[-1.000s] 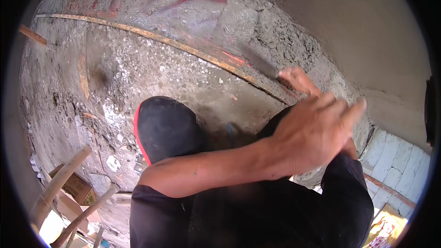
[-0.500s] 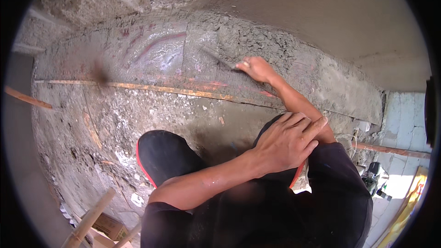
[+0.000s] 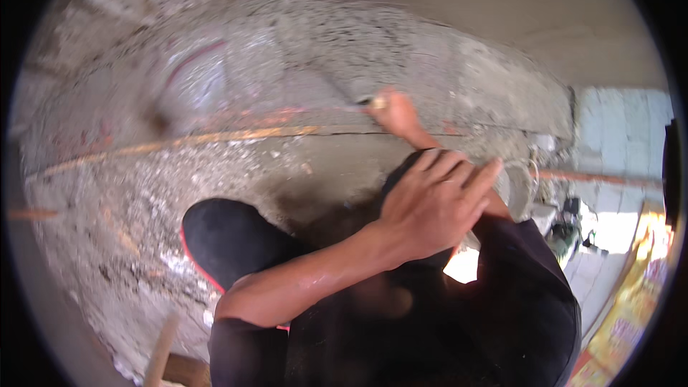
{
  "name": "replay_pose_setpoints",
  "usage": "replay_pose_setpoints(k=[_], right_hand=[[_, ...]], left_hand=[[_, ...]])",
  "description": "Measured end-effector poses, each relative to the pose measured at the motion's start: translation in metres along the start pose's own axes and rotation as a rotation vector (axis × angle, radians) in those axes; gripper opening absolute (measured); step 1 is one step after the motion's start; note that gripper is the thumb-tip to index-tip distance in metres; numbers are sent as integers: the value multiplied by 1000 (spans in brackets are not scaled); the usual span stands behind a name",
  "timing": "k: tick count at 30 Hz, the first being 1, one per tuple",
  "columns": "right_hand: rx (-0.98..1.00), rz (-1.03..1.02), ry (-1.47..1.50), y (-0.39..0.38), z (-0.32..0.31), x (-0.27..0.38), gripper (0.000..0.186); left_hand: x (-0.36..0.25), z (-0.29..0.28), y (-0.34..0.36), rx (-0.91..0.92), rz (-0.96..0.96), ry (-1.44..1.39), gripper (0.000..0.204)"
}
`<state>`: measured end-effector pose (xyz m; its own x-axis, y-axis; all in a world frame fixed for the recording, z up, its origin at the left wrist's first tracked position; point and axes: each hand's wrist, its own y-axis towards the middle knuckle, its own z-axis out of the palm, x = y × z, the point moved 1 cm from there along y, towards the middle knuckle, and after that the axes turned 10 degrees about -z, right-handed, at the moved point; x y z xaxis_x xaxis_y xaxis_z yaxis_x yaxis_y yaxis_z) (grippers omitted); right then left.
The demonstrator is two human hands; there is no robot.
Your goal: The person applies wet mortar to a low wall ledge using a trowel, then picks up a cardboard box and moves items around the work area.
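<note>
My right hand (image 3: 396,113) is closed round the handle of a trowel (image 3: 335,89). Its thin blade, blurred by motion, points up and left across a band of wet grey mortar (image 3: 287,93). A rougher patch of mortar (image 3: 351,36) lies beyond the blade. My left hand (image 3: 438,206) rests palm down over my right knee and forearm, fingers stretched out and holding nothing. Between the mortar band and the rubble-strewn ground runs a long wooden strip (image 3: 215,140), left of my right hand.
Dark shoes with red edges, one plain at left (image 3: 233,240), stand on rough ground. A greyish bucket (image 3: 517,188) is partly hidden behind my right forearm. Pale blue blocks (image 3: 620,132), a reddish bar (image 3: 595,178) and a yellow printed sack (image 3: 634,279) lie right. A wooden pole (image 3: 161,351) rises lower left.
The view has swung, shifting the mortar band and strip left and bringing the bucket into sight. My right hand still grips the trowel; my left hand stays on the knee.
</note>
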<state>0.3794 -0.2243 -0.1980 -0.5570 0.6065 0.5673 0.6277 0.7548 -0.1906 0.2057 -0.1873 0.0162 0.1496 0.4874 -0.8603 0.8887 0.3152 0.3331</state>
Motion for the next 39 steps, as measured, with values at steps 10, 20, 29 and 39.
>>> replay_pose_setpoints(k=[10,20,29,39], right_hand=[[2,-79,20,-18,-136,-59,22],[-569,324,-289,-107,-375,-95,16],[-303,-184,93,-42,-327,126,17],[487,-971,194,4,-126,437,29]], left_hand=[[15,-18,-8,-1,-65,35,51],[15,-13,-3,-30,-12,-34,51],[5,-14,-18,-104,50,56,43],[1,-27,-30,-62,69,62,32]])
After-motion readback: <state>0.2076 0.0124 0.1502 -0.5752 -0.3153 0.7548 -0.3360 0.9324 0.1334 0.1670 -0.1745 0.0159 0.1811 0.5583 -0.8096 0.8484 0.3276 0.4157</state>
